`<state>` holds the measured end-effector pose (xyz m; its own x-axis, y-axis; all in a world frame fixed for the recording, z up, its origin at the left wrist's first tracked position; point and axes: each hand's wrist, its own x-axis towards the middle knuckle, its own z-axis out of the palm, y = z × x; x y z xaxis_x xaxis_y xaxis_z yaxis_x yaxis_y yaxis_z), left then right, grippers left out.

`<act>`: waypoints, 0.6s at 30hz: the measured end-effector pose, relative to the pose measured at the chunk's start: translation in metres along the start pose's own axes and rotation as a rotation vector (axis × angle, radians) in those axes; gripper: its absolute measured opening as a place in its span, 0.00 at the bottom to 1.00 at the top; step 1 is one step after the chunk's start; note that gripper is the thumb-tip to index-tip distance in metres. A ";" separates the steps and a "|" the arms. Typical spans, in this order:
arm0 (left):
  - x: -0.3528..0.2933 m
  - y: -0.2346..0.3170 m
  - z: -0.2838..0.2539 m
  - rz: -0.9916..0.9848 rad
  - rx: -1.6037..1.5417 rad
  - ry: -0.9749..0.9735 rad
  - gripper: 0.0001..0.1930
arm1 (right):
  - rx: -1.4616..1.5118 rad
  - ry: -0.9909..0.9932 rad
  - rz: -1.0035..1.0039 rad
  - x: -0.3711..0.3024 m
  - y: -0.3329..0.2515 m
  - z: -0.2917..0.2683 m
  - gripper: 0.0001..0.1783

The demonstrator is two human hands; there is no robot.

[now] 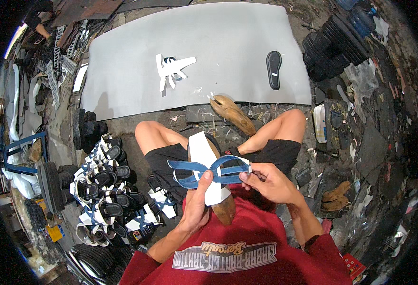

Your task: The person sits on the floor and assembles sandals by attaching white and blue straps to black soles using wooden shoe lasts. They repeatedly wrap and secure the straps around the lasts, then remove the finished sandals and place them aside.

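Observation:
A wooden shoe last (225, 213) lies across my lap, toe toward my body. Over it sit a wide white strap (201, 149) and a blue sandal strap (185, 166) with looped sides, crossing at the middle. My left hand (197, 209) is closed around the last's left side, its thumb pressed on the blue strap near the crossing. The left fingers under the last are hidden. My right hand (268, 184) pinches the right end of the blue strap between thumb and fingers. Beyond my knees lies a second wooden last (232, 115).
A grey sheet (123, 85) ahead bears loose white straps (171, 71) and a black sole (274, 70). Many finished sandals (107, 190) are heaped at my left. Black soles are stacked far right (337, 45). Another person's arm (42, 31) shows at the upper left.

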<state>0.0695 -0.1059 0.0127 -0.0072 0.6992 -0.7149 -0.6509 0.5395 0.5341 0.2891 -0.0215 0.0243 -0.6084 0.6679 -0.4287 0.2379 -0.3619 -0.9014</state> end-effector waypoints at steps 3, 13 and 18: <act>0.002 0.005 -0.003 -0.039 -0.137 -0.068 0.26 | 0.065 -0.044 -0.048 0.003 -0.007 -0.001 0.14; -0.023 0.023 -0.018 -0.058 -0.286 -0.236 0.42 | -0.117 -0.066 -0.271 0.011 -0.039 0.020 0.16; -0.031 0.010 -0.028 -0.190 -0.738 -0.375 0.52 | 0.019 -0.121 -0.243 0.009 -0.029 0.026 0.17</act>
<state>0.0423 -0.1351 0.0277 0.3194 0.8072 -0.4964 -0.9450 0.3099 -0.1042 0.2565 -0.0218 0.0482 -0.7322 0.6546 -0.1880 0.0602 -0.2127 -0.9753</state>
